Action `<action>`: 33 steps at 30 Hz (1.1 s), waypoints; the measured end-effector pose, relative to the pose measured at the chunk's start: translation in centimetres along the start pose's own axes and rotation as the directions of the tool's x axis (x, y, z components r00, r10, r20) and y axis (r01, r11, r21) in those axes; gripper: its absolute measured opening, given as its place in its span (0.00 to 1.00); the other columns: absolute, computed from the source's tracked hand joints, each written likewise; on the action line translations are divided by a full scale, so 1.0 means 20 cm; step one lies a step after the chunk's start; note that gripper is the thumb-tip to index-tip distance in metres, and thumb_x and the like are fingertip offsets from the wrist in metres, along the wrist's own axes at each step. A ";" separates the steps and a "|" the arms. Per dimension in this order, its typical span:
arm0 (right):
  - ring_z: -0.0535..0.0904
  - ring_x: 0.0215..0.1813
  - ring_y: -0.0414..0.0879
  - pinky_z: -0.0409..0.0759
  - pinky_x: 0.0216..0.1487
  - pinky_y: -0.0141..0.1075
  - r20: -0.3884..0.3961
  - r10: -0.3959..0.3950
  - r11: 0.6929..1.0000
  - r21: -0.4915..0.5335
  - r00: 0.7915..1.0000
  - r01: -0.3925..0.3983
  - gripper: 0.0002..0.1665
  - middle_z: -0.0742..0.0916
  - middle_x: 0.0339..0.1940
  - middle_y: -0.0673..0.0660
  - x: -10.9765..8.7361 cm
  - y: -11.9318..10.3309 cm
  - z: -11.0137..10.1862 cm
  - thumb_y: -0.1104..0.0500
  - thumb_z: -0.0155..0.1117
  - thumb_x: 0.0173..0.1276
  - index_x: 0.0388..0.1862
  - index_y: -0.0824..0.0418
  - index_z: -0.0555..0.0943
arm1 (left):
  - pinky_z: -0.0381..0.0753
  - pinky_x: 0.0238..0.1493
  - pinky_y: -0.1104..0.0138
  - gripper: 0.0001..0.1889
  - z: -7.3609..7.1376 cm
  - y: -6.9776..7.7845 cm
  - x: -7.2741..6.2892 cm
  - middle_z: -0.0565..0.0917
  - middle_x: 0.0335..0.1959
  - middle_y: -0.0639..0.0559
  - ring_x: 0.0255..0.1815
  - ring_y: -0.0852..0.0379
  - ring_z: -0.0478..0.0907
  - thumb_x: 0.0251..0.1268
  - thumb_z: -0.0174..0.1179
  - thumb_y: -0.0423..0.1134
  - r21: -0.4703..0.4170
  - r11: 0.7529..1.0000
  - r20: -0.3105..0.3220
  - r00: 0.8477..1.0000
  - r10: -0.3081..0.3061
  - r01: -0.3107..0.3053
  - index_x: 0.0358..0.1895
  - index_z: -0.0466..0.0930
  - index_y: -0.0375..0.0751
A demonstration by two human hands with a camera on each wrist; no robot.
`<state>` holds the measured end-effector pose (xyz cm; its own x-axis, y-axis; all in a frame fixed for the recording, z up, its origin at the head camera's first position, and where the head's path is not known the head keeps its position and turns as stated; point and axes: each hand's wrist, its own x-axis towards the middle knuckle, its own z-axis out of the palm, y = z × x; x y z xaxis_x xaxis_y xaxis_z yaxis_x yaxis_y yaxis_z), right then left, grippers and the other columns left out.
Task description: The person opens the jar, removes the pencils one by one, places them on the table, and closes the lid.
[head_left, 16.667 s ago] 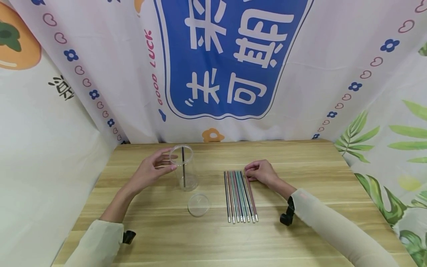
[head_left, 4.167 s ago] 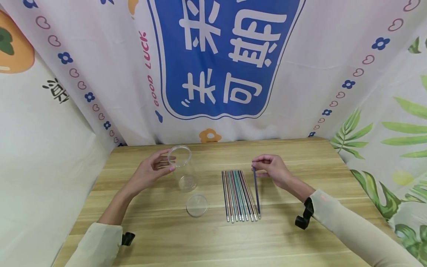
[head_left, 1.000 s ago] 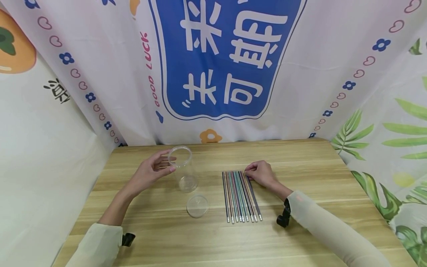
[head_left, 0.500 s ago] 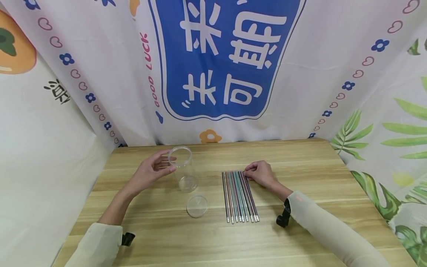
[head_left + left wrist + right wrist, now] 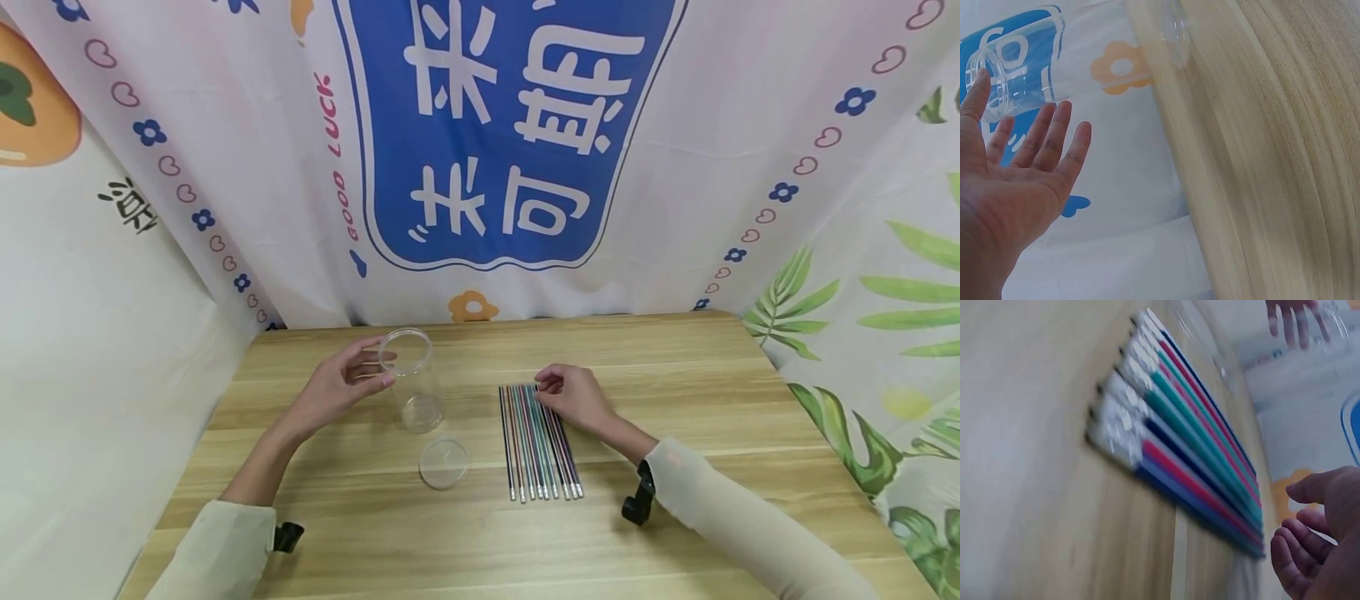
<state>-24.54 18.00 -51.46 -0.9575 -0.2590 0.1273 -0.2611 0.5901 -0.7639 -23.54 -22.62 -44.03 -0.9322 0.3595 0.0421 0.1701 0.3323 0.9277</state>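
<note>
My left hand (image 5: 341,386) is beside the upper part of a clear plastic jar (image 5: 420,392), its fingers and thumb spread around the near side of the rim. In the left wrist view the fingers (image 5: 1050,140) are extended and do not wrap the jar (image 5: 1029,65). No pencil shows in the jar. A row of colored pencils (image 5: 534,442) lies side by side, eraser ends toward me. My right hand (image 5: 573,398) hovers at their far ends. Seen from the right wrist, its thumb and loosely bent fingers (image 5: 1300,550) stand apart with nothing between them, next to the pencils (image 5: 1191,431).
A round clear lid (image 5: 444,463) lies flat on the wooden table (image 5: 420,542) between the jar and the pencils. Behind the table's far edge hangs a printed cloth (image 5: 630,283), and more cloth stands on both sides.
The single pencil that stood in the jar earlier is gone from it. A dark pencil held by the right hand joined the row's right end. The right hand has since let go and moved left.
</note>
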 end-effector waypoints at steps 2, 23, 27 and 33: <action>0.87 0.43 0.48 0.89 0.46 0.35 0.029 -0.058 0.998 -0.017 0.998 0.059 0.17 0.91 0.43 0.58 -0.01 -0.04 0.03 0.64 0.78 0.65 0.51 0.68 0.87 | 0.86 0.58 0.67 0.35 0.00 0.00 0.00 0.80 0.70 0.38 0.69 0.39 0.79 0.74 0.70 0.41 0.003 1.000 -0.003 1.000 0.000 0.000 0.79 0.67 0.43; 0.83 0.63 0.52 0.81 0.68 0.45 0.350 -0.304 0.929 -0.099 0.886 0.357 0.32 0.89 0.60 0.57 -0.02 -0.31 0.34 0.52 0.83 0.62 0.62 0.64 0.85 | 0.87 0.58 0.67 0.36 0.00 -0.01 -0.01 0.79 0.70 0.37 0.70 0.36 0.78 0.72 0.71 0.39 -0.019 1.000 -0.005 1.000 0.025 -0.025 0.79 0.67 0.42; 0.83 0.59 0.49 0.80 0.66 0.41 0.369 -0.341 0.907 -0.114 0.865 0.406 0.33 0.90 0.56 0.56 -0.01 -0.34 0.40 0.51 0.85 0.58 0.60 0.64 0.86 | 0.87 0.58 0.68 0.36 0.01 -0.01 0.00 0.78 0.71 0.36 0.69 0.35 0.78 0.71 0.72 0.38 -0.017 0.999 -0.011 1.000 0.029 -0.029 0.79 0.67 0.41; 0.82 0.59 0.46 0.81 0.65 0.35 0.411 -0.338 0.895 -0.138 0.847 0.424 0.37 0.89 0.56 0.55 -0.02 -0.37 0.45 0.49 0.87 0.55 0.60 0.64 0.86 | 0.86 0.57 0.69 0.36 0.01 0.00 0.00 0.78 0.71 0.36 0.70 0.36 0.78 0.71 0.72 0.39 0.003 1.000 -0.020 0.999 0.030 -0.030 0.79 0.67 0.42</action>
<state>-21.06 6.92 -51.64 -0.6723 -0.7326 0.1061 -0.6567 0.5241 -0.5422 -23.43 -22.46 -44.14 -0.9329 0.3515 0.0779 0.1993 0.3240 0.9248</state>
